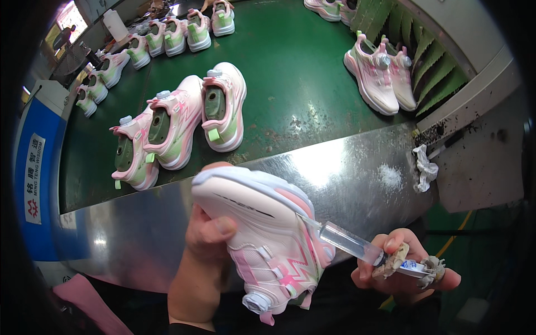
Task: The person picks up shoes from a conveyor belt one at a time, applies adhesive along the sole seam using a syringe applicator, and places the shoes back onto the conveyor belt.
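My left hand [209, 231] grips a pink and white sneaker [251, 209] by its toe end, fingers partly hidden behind it. The shoe is held tilted, its white sole up and its round lacing dial hanging low. Between the fingers of my right hand [402, 287] is a clear syringe [349, 241], partly filled with clear fluid. Its thin tip reaches the line where sole and upper meet; contact is hard to tell. Whitish, crusted lumps cover the syringe's finger flange and plunger end, and my right thumb lies at the plunger end.
A metal ledge [262, 245] runs before a green conveyor belt [290, 89]. Three sneakers [223, 106] stand close beyond the ledge; several more line the far left. Another pair [377, 78] stands by green strip flaps [441, 72]. White powder [391, 177] and crumpled tissue [425, 169] lie at right.
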`<control>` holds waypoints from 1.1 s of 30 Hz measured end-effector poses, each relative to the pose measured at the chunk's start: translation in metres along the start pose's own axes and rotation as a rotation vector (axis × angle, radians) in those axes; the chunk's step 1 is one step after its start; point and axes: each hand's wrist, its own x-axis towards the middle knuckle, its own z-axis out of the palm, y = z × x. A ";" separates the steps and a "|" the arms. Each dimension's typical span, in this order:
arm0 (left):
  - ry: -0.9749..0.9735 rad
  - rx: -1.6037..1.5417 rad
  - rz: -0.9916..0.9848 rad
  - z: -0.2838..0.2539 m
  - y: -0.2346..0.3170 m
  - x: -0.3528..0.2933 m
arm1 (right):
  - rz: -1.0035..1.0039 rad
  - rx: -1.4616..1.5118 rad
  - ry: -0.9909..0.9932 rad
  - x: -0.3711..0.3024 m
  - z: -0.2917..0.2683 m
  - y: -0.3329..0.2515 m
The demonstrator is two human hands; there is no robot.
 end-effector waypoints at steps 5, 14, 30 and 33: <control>-0.001 -0.050 -0.100 0.001 -0.004 0.004 | 0.015 0.006 0.023 -0.011 -0.010 0.003; 0.161 -0.106 0.010 -0.029 -0.005 0.001 | 0.125 -0.193 0.095 -0.025 -0.006 0.000; 0.200 -0.038 0.032 -0.053 -0.005 0.005 | 0.250 -0.295 0.160 -0.059 0.005 -0.013; 0.267 0.024 0.071 -0.056 -0.006 0.005 | 0.251 -0.285 0.170 -0.065 0.004 -0.011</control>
